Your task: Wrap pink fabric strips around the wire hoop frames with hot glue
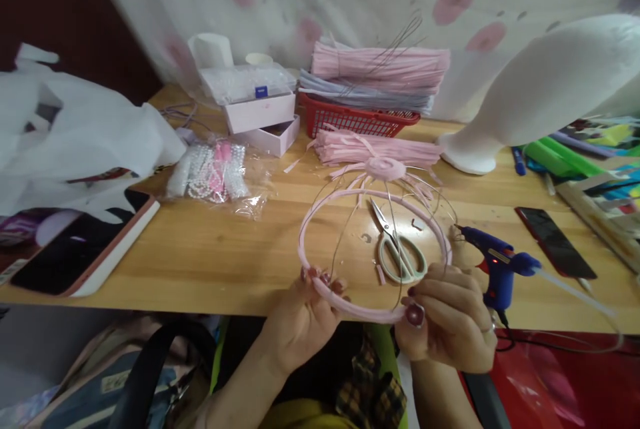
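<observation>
Pink ring [301, 242]: it sits in front of you over the near edge of the worktop [225, 256], held in both hands. The near arc is in your grip and the rest reaches away from you toward the small pink disc [384, 168]. Thin wire spokes [345, 229] run from disc to ring. As seen, the ring's wider span runs left to right.

Left hand [300, 319]: fingertips closed on the near-left arc in a narrow pinch.
Right hand [450, 329]: closed on the near-right arc, thumb pressed on top of the rim.
Both hands touch the ring, so neither is nearer, and they sit close together along the same arc.

Inside the ring's outline, scissors [400, 252] lie flat on the worktop. A blue glue gun [497, 268] stands just beside your right hand, nozzle pointing toward the ring's right rim. Farther back, a bundle of pink stems [370, 146] lies behind the disc. A dark phone [555, 241] lies well to the right.
</observation>
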Demonstrator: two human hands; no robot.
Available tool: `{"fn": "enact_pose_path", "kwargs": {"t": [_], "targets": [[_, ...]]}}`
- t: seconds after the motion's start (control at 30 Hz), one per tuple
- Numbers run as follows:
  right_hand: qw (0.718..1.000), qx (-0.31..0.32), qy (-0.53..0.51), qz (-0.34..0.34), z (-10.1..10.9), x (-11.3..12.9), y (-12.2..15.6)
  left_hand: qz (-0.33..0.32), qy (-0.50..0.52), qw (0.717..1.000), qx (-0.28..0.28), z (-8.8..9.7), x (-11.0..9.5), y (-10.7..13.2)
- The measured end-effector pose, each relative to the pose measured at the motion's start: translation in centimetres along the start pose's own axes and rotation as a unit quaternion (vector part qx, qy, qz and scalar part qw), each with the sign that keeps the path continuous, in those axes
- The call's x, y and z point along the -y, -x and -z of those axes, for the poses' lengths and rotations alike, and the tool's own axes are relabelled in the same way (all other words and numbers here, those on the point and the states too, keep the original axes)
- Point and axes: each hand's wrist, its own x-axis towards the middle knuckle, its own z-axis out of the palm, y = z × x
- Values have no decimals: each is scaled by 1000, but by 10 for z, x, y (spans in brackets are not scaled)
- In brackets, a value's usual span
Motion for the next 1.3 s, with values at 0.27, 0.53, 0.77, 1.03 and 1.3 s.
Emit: {"fn": "enact_pose_path", "kwargs": {"t": [0.27,0.53,0.77,1.03,1.3], "targets": [[994,-2,10,113,-7,8,10,-14,10,999,39,-6,-13,-11],[996,21,-29,80,-10,4,16,-31,12,998,56,0,-19,-16],[984,96,-130,-74,-12,-6,0,-62,-9,998,-22,-16,-33,-21],[954,85,-180,-224,-13,-7,-5,-88,5,993,-72,-51,-28,-20],[945,51,-186,-263,-15,-7,-25,-120,-73,987,-72,-62,-24,-20]]}}
